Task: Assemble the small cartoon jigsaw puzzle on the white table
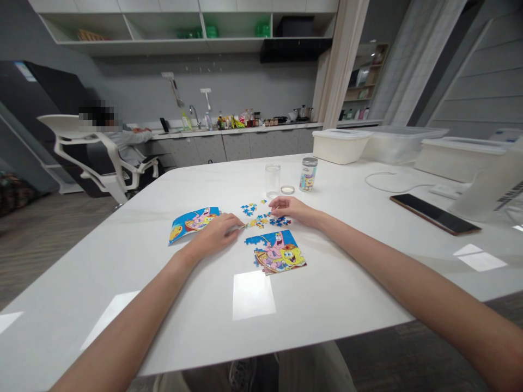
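Observation:
A partly joined jigsaw puzzle point(281, 251) with pink and yellow cartoon figures lies flat in front of me, its left edge ragged. Beyond it are loose puzzle pieces point(261, 220), blue and yellow. My left hand point(223, 231) rests low at the left of these pieces, fingertips closed on a small puzzle piece. My right hand point(293, 210) hovers at their right side, thumb and fingers pinched together; what sits between them is too small to make out. A curved picture sheet point(192, 222) with the same cartoon lies left of my left hand, partly behind it.
Farther back on the white table point(196, 321) stand a clear jar point(272, 179), a round lid point(287, 189) and a printed can point(308, 175). To the right lie a phone point(435, 213), a cable and storage boxes point(341, 146). Someone sits in a white-framed chair point(110, 163) at the left.

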A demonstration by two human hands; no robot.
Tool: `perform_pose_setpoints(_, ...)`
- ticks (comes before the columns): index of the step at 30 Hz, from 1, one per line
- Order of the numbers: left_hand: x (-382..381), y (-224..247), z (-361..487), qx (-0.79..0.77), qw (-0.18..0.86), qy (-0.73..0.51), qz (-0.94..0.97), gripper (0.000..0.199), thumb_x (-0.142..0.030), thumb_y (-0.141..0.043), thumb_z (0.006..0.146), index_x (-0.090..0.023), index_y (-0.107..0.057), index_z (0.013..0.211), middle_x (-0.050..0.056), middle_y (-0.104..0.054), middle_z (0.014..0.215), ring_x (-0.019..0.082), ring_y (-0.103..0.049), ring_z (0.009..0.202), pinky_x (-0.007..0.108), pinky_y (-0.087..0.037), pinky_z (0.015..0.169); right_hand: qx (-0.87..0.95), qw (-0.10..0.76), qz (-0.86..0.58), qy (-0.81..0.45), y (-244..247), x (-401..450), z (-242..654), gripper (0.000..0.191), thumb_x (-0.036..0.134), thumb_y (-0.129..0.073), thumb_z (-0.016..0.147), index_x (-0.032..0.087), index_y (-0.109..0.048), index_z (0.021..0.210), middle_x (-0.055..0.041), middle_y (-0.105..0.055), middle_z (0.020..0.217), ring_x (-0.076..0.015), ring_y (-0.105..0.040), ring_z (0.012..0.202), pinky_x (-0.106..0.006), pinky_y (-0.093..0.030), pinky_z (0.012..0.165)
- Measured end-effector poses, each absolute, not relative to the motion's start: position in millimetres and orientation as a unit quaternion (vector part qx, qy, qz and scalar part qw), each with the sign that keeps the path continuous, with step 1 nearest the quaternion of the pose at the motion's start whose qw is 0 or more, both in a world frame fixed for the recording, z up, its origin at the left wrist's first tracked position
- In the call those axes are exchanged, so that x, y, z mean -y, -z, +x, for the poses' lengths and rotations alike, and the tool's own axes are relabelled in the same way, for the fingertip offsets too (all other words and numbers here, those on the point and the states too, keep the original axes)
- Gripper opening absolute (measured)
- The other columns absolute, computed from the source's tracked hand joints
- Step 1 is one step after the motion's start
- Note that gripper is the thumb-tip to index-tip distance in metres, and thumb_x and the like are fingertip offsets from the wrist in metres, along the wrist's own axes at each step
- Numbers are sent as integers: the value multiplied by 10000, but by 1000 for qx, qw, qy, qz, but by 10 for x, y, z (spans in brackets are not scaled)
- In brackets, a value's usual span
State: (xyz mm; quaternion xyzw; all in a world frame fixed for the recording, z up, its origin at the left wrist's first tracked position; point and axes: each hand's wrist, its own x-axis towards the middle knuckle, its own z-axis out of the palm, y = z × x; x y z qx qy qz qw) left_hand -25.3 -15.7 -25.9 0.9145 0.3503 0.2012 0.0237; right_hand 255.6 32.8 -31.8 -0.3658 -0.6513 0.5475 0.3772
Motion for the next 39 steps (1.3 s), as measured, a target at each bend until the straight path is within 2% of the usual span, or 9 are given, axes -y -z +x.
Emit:
perform_pose_setpoints(6, 175, 232, -247, -351, 26, -196, 915, 204, -230, -449, 908, -208, -617, 1022, 71, -649, 1053, 216, -579, 998, 387, -461, 891, 646, 382, -368, -550, 311, -316, 2554, 249, 187, -776, 664, 176, -651, 878, 8, -598, 769, -124, -649, 741, -233, -505, 654)
perform_pose_setpoints(14, 184, 229, -244, -358, 33, -202, 911, 203, -241, -451, 904, -215, -619, 1015, 68, -651, 1051, 215, -584, 989, 388, -467, 889, 644, 377, -364, -557, 322, -347, 2566, 328, 55, -738, 585, 178, -679, 883, 13, -608, 770, -100, -587, 683, -231, -491, 647)
perform_pose_setpoints(22, 178, 236, -238, -355, 37, -208, 911, 209, -222, -455, 889, -210, -628, 1005, 80, -653, 1054, 221, -592, 996, 391, -474, 888, 647, 374, -341, -570, 277, -301, 2574, 310, 36, -674, 540, 181, -698, 813, 33, -517, 720, -90, -498, 645, -212, -399, 544)
perform_pose_setpoints(28, 196, 238, -217, -376, 36, -212, 901, 291, -187, -468, 857, -217, -567, 1128, 63, -660, 1065, 220, -594, 1003, 398, -471, 892, 650, 362, -368, -558, 275, -296, 2558, 260, 53, -637, 563, 181, -688, 783, 35, -494, 671, -88, -445, 572, -231, -330, 478)
perform_pose_setpoints(34, 206, 244, -199, -372, 31, -216, 902, 244, -181, -466, 859, -211, -559, 1083, 66, -662, 1059, 217, -592, 1000, 393, -471, 882, 660, 360, -391, -531, 269, -301, 2523, 236, 66, -657, 598, 174, -681, 807, 28, -558, 675, -92, -510, 581, -224, -379, 510)
perform_pose_setpoints(39, 207, 243, -203, -366, 31, -216, 905, 210, -174, -463, 862, -211, -567, 1040, 67, -655, 1055, 211, -590, 996, 390, -472, 876, 654, 374, -375, -540, 294, -319, 2534, 289, 40, -663, 610, 183, -680, 860, 6, -634, 775, -99, -564, 641, -216, -438, 552)
